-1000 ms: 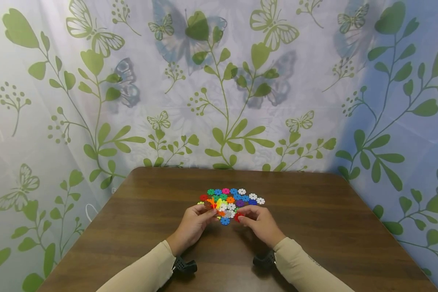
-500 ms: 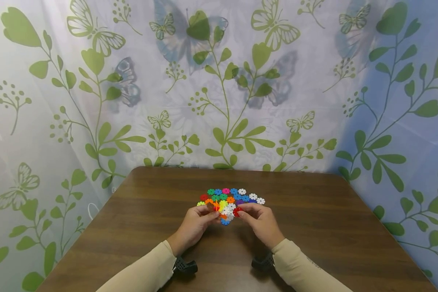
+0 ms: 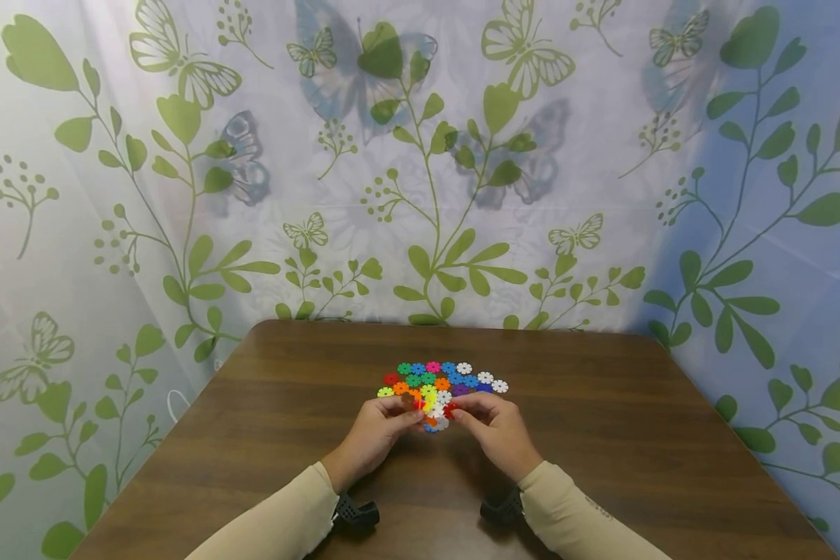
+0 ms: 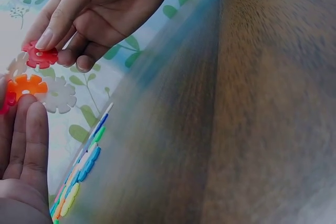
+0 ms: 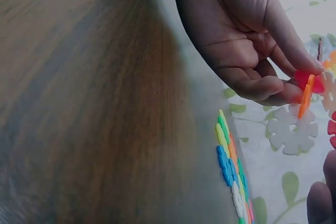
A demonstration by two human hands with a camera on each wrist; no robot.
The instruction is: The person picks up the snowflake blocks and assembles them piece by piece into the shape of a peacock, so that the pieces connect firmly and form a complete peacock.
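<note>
My left hand (image 3: 374,429) pinches a small cluster of joined plastic snowflake discs above the table. In the left wrist view its orange disc (image 4: 32,85) and a translucent white disc (image 4: 62,98) stick out past the fingers. A red disc (image 5: 310,80) of the cluster sits at the left thumb in the right wrist view. My right hand (image 3: 493,424) pinches a separate red snowflake disc (image 4: 39,57) between thumb and fingers. That disc is held close beside the cluster, overlapping its pale discs in the left wrist view.
Loose flat snowflake discs (image 3: 418,379) in several colours lie on the brown wooden table (image 3: 308,358), just beyond the hands. Behind the table hangs a curtain (image 3: 434,187) printed with leaves and butterflies. Black wrist devices (image 3: 357,511) sit under both sleeves.
My right hand has moved slightly left, bringing the red disc nearer the cluster. My left hand has shifted a little right and turned the cluster.
</note>
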